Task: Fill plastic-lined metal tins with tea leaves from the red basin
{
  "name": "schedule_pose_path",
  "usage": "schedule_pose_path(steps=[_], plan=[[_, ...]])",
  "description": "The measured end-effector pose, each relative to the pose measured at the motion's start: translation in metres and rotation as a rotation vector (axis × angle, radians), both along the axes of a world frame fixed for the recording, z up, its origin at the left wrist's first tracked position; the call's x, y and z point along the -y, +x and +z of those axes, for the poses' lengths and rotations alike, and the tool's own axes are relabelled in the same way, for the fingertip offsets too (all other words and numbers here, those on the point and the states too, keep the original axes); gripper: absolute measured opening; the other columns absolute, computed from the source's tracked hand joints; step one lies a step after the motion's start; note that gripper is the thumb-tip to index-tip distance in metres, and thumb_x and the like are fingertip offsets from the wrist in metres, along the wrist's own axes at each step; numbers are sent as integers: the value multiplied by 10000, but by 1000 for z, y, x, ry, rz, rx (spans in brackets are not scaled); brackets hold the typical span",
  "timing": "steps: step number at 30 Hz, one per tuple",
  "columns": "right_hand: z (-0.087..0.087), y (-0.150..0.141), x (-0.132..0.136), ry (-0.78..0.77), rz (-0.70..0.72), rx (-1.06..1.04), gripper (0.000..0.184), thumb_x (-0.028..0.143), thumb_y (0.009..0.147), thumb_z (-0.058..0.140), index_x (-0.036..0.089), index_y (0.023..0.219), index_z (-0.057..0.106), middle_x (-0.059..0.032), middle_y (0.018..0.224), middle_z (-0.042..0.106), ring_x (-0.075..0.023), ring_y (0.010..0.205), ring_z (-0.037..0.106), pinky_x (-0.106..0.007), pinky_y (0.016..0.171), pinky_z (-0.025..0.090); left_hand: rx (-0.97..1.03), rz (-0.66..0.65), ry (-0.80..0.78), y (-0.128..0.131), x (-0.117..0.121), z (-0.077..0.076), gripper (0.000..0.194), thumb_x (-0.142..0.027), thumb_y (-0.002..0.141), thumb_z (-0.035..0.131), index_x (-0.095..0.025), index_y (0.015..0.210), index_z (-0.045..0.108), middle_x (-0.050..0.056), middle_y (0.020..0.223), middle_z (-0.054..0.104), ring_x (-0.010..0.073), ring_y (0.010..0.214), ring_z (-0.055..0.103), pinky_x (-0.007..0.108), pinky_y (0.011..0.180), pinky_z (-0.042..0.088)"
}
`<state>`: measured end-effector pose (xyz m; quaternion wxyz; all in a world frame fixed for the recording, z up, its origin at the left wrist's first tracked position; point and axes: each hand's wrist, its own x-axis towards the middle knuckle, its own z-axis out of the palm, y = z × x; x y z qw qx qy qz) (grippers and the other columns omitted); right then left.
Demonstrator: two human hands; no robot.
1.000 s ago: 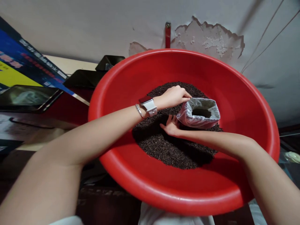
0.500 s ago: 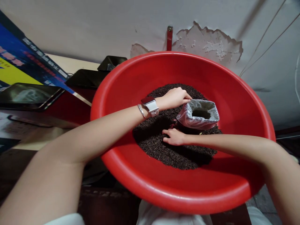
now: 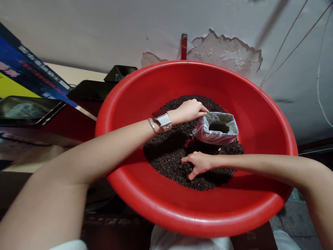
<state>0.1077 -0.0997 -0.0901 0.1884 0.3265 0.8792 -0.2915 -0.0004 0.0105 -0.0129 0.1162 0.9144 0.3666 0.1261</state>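
Observation:
A heap of dark loose tea leaves (image 3: pixel 169 166) lies in the bottom of a big red plastic basin (image 3: pixel 197 222). Standing upright in the heap is a container with a clear plastic liner (image 3: pixel 214 138) folded over its square mouth; its lower body is lost in shadow. My left hand (image 3: pixel 191 110), with a watch at the wrist, pinches the left back corner of that liner. In front of the container, my right hand (image 3: pixel 199 163) reaches down to the leaves, thumb and fingers apart, with the fingertips touching them. I see nothing gripped in it.
Left of the basin are black trays (image 3: pixel 28 109) and a blue and yellow printed board (image 3: pixel 33 69). Behind it rises a wall with peeling paint (image 3: pixel 229 52) and a red strap (image 3: pixel 184 47). Thin cords (image 3: pixel 286 48) hang at the right.
My right hand has shifted slightly toward me, and its thumb and fingers have spread. My left hand keeps its hold on the liner. The whole view has shifted a little.

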Motion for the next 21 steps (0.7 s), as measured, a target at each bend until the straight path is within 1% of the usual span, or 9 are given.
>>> schedule_pose_path(steps=[3, 6, 9, 11, 14, 16, 17, 19, 21], plan=[[15, 8, 6, 4, 25, -2, 640, 452, 634, 720, 174, 1186, 553, -111, 962, 646, -256, 859, 618, -289, 692, 431, -2, 11, -14, 0, 2, 2, 278, -288, 877, 507, -227, 1110, 645, 67, 1042, 687, 180, 854, 639, 265, 752, 447], [38, 16, 7, 40, 2, -72, 537, 370, 630, 734, 167, 1107, 593, -102, 966, 643, -242, 855, 608, -285, 698, 425, 10, 10, -11, 0, 3, 3, 278, -294, 875, 509, -221, 1101, 652, 73, 1032, 689, 185, 855, 641, 261, 743, 447], [67, 25, 1, 110, -74, -258, 412, 287, 649, 707, 165, 1030, 609, -61, 943, 640, -198, 841, 589, -272, 729, 417, 11, 13, -17, 0, 2, 2, 279, -293, 873, 508, -221, 1100, 653, 69, 1035, 688, 179, 860, 640, 248, 738, 442], [87, 33, -5, 161, -148, -376, 342, 266, 674, 668, 175, 998, 609, -27, 922, 636, -171, 826, 576, -269, 754, 411, 14, 8, -20, -1, 0, 1, 280, -292, 874, 502, -224, 1100, 654, 63, 1037, 688, 173, 858, 639, 237, 726, 437], [112, 47, -16, 270, -263, -496, 303, 259, 684, 632, 185, 977, 602, 2, 918, 624, -156, 842, 558, -268, 787, 398, 20, -8, -16, -2, -1, 1, 282, -301, 874, 489, -239, 1089, 661, 48, 1012, 699, 166, 824, 637, 230, 697, 429], [121, 57, -25, 366, -337, -553, 315, 259, 669, 636, 174, 969, 595, 7, 895, 614, -145, 821, 544, -257, 769, 393, 9, -1, -5, -2, -1, 1, 274, -303, 866, 487, -243, 1049, 684, 42, 951, 715, 164, 766, 632, 229, 666, 421], [123, 62, -29, 413, -370, -574, 318, 263, 663, 639, 165, 962, 592, 8, 874, 607, -138, 799, 536, -249, 750, 390, 2, 6, -3, -2, -1, 2, 270, -299, 862, 491, -242, 1033, 692, 41, 927, 719, 162, 740, 628, 229, 653, 417], [121, 70, -39, 484, -423, -605, 307, 281, 668, 638, 151, 941, 588, 10, 829, 591, -120, 749, 515, -234, 706, 384, -4, 14, -12, -1, 0, 2, 266, -292, 858, 499, -235, 1031, 694, 42, 923, 720, 159, 730, 624, 229, 650, 414], [115, 77, -49, 539, -469, -628, 296, 305, 678, 638, 144, 920, 586, 10, 808, 578, -111, 724, 501, -228, 680, 378, 5, 9, -25, -1, 0, 2, 276, -295, 861, 506, -228, 1069, 675, 50, 976, 709, 161, 776, 628, 228, 680, 418]])
